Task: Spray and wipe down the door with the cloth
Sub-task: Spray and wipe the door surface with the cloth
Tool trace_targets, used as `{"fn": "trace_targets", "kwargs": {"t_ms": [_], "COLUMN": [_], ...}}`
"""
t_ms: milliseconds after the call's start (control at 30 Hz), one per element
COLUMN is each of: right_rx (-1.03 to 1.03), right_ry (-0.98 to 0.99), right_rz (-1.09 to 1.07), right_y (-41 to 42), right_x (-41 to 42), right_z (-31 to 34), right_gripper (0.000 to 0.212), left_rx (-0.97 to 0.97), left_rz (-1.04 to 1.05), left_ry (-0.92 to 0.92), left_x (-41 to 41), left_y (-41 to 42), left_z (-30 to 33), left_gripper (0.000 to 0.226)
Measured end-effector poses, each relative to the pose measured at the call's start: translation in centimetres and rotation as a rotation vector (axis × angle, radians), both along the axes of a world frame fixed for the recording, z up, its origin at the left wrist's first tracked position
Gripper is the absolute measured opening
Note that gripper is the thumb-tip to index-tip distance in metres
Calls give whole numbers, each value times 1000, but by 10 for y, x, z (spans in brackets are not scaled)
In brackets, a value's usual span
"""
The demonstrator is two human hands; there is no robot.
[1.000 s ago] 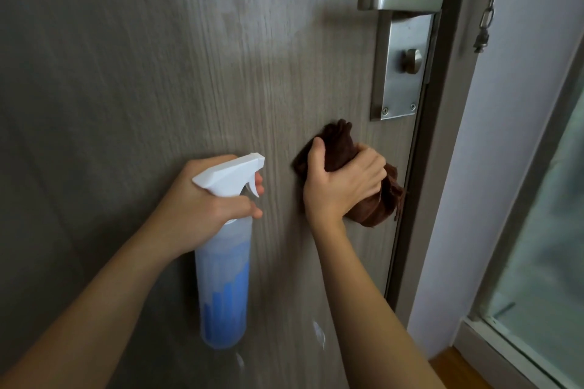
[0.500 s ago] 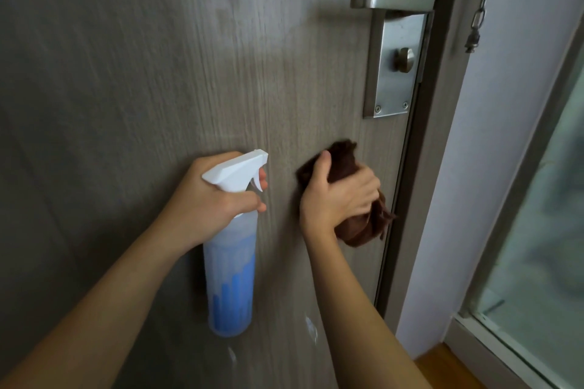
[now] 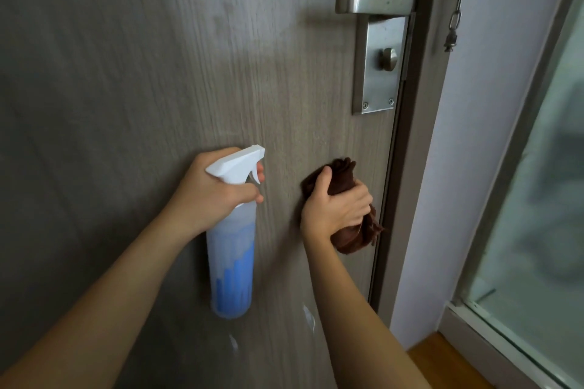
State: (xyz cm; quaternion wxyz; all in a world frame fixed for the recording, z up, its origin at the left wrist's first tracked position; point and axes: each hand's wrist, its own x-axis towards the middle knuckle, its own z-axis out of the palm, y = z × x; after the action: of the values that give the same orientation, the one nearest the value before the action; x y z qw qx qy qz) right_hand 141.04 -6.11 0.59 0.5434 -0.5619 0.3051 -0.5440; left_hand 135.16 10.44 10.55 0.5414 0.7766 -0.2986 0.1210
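Door: grey-brown wood-grain laminate, vertical grain, fills most of the view; pale hazy patch on it left of the lever handle. No readable writing anywhere. Left hand grip: fingers curled round the neck of the spray bottle, one finger in front of the trigger, nozzle aimed at the door, well below and left of the handle. Bottle is a translucent cylinder with a white plastic head and blue liquid or print in its lower half. Right hand grip: closed round the cloth, a bunched dark brown fabric wad pressed to the door, below the brushed-metal lock plate, near the door edge. Metal chain hangs right of the handle, by the frame.
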Motion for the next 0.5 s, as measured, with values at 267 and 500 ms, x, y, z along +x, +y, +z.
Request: {"fn": "trace_targets", "kwargs": {"t_ms": [267, 500], "right_rx": [-245, -221], "right_ry": [-38, -98], "right_rz": [4, -57], "right_y": [29, 19], "right_x": [-4, 5], "right_z": [66, 30], "right_gripper": [60, 61], "left_rx": [-21, -16], "left_rz": [-1, -5], "left_ry": [-11, 4], "left_x": [-4, -3], "left_y": [-1, 2], "left_z": [1, 1], "left_gripper": [25, 24]}}
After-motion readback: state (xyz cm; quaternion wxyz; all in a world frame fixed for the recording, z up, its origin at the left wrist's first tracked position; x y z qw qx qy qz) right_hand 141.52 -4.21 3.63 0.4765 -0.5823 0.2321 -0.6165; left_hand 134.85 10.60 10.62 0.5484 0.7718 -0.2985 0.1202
